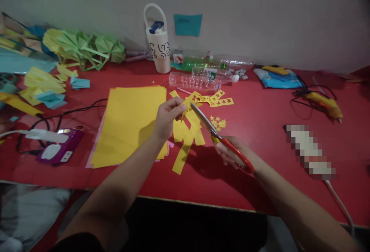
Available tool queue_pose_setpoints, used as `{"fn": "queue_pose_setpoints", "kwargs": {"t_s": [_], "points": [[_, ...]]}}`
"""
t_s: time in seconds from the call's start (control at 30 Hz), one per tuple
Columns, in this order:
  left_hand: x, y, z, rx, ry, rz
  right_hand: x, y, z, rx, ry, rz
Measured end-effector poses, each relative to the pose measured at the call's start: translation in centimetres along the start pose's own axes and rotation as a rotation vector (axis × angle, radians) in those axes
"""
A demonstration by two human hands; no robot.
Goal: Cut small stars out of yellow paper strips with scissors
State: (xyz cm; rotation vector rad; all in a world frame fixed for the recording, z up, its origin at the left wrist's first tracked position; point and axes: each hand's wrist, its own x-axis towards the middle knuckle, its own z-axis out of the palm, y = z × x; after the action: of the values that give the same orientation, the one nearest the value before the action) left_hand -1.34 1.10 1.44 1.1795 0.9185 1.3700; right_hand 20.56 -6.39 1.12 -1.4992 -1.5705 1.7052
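Observation:
My left hand (169, 116) pinches a small piece of yellow paper (187, 103) above a pile of strips. My right hand (231, 152) is closed on red-handled scissors (212, 128), whose blade tips point up and left to the paper by my left fingers. Under and in front of the hands lie yellow paper strips (183, 155). Just beyond, strips with star-shaped holes (225, 101) rest on the red table (245, 190). Small cut yellow stars (217, 123) sit in a heap right of the scissors' blades. Left of my left hand is a stack of yellow sheets (130, 121).
Plastic bottles (193, 80) and a white tumbler (160, 51) stand or lie toward the wall. Folded green paper shapes (86, 47) are back left. A purple power strip (59, 146) with cables lies left; a yellow glue gun (325, 103) and a blue packet (277, 78) lie right.

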Motion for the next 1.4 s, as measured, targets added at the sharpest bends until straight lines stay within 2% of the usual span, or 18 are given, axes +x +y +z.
{"fn": "queue_pose_setpoints", "kwargs": {"t_s": [0.23,0.37,0.4,0.43,0.53,0.6,0.7,0.87,0.97,1.07,1.17,1.23,1.27,1.4], "points": [[0.4,-0.3,-0.2,-0.001,0.033,0.065,0.2,0.1,0.0,-0.010,0.015,0.012],[0.1,-0.1,-0.2,0.007,0.181,0.178,0.3,0.2,0.3,0.053,0.041,-0.072],[-0.1,0.1,-0.1,0.013,0.182,0.198,0.3,0.2,0.4,0.071,0.053,-0.099],[-0.3,0.2,0.0,0.028,0.134,0.191,0.4,0.2,0.5,0.081,0.069,-0.124],[-0.9,0.7,0.5,0.121,-0.205,0.004,0.4,0.1,0.6,0.081,0.079,-0.166],[-1.2,0.8,0.9,0.142,-0.249,-0.106,0.4,0.2,0.5,0.089,0.054,-0.177],[-1.3,0.7,1.2,0.040,-0.162,-0.159,0.5,0.4,0.5,0.103,0.034,-0.156],[-0.9,0.8,1.0,-0.116,0.002,-0.144,0.4,0.3,0.7,0.057,0.032,-0.100],[-0.8,0.9,1.0,-0.130,0.050,-0.104,0.3,0.2,0.7,0.046,0.018,-0.107],[-0.8,0.9,1.0,-0.121,0.047,-0.114,0.3,0.3,0.7,0.043,-0.003,-0.121],[-0.5,0.7,0.8,-0.027,0.100,-0.108,0.4,0.3,0.7,0.040,0.000,-0.099],[0.0,0.4,0.2,0.114,0.194,-0.025,0.4,0.2,0.7,0.049,0.019,-0.087],[0.4,0.1,-0.2,0.213,0.203,0.005,0.4,0.2,0.7,0.061,0.037,-0.089],[2.0,-1.3,-2.4,0.687,0.096,0.001,0.7,0.2,0.4,0.116,0.119,-0.106]]}}
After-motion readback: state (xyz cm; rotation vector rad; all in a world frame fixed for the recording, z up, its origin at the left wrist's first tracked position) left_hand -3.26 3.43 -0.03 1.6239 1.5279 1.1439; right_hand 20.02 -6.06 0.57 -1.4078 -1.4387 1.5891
